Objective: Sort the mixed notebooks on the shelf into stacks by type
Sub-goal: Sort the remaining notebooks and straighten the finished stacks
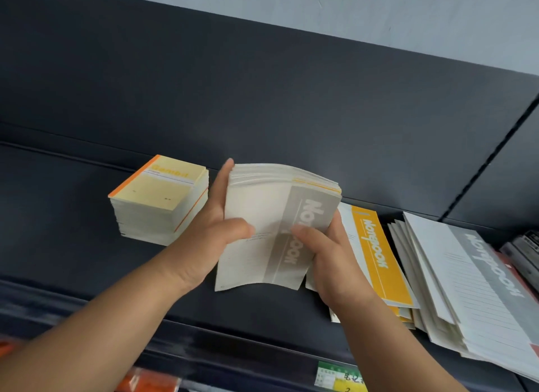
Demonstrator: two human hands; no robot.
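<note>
Notebooks bowing in a grey-banded bundle (271, 234), its cover reading "Notebook", are sitting above the dark shelf (73, 216), both hands gripping: left hand (215, 231) and right hand (329, 254) thumbs pressing on top. Yellow "Notebook" stack (379, 260) and grey stack (472, 289) are lying right; cream pad stack (160, 199) left.
</note>
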